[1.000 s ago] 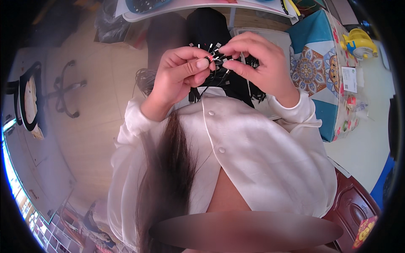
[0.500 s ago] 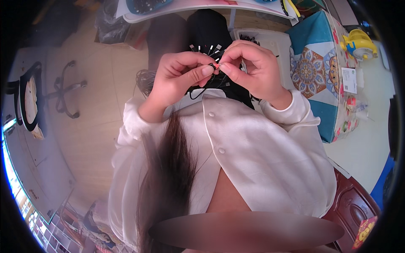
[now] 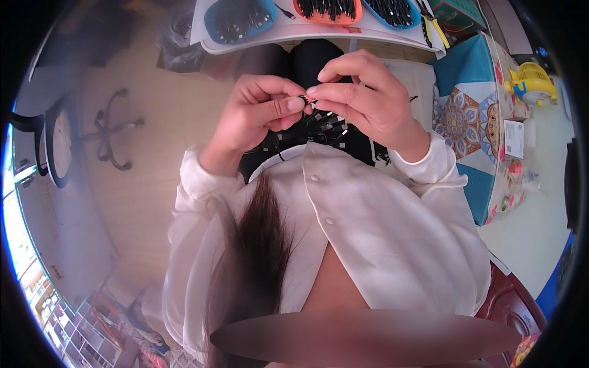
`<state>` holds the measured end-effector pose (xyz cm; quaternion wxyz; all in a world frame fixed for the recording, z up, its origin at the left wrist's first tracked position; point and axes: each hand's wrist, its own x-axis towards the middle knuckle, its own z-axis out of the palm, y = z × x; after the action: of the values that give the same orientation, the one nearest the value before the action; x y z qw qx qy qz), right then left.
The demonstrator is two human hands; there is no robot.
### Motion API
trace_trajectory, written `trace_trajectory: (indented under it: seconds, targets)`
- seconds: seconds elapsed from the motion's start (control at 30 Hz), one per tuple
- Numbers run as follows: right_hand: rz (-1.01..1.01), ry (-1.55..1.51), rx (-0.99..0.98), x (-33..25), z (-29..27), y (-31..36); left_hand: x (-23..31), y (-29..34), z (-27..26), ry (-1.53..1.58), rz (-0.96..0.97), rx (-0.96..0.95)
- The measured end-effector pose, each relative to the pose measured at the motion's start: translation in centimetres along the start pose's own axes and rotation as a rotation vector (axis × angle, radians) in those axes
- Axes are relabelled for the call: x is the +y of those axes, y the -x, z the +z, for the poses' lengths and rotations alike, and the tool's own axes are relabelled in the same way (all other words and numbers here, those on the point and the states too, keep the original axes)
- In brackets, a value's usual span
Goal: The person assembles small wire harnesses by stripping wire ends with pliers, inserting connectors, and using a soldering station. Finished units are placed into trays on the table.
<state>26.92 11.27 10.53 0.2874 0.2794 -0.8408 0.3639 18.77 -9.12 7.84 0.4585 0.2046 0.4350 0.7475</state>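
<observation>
My left hand (image 3: 261,113) is closed in a pinch in front of me, thumb against forefinger. Between those fingertips sits a small black cable end (image 3: 305,99) with a bit of red on it; its finer detail is too small to make out. My right hand (image 3: 371,98) has its fingers apart, one fingertip touching or nearly touching the cable end. Below both hands, across my lap, lies a heap of black cables (image 3: 328,130) with silvery plugs, partly hidden by the hands.
Ahead, a white table (image 3: 282,37) bears a blue tray (image 3: 215,27), an orange tray (image 3: 331,21) and another blue tray (image 3: 402,26), all with black cables. Pliers with yellow handles (image 3: 438,34) lie at its right. A cloth-covered box (image 3: 472,178) and yellow fan (image 3: 532,83) stand right.
The view has tilted up, bringing more of the table and its trays in. My right hand's fingers have spread from a pinch. My left hand keeps its pinch.
</observation>
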Motion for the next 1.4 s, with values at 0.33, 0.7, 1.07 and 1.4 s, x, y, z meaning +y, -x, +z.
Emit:
trace_trajectory:
  seconds: [0.33, 0.7, 1.07, 1.4]
  targets:
    - [-0.037, 0.017, 0.060, 2.7, 1.1, -2.9, 3.9, -1.7, -0.9, -0.297, 0.041, 0.036]
    - [0.467, -0.120, 0.191, 7.3, 1.1, -0.6, 9.5, -6.3, -3.1, -0.225, 0.053, 0.247]
    - [0.807, -0.348, 0.194, 10.5, 8.1, 9.0, 12.7, -23.1, -9.6, -1.798, 0.293, 0.275]
    - [0.634, -0.252, 0.233, 11.9, 8.3, 8.9, 11.1, -29.8, -13.2, -2.281, 0.014, 0.033]
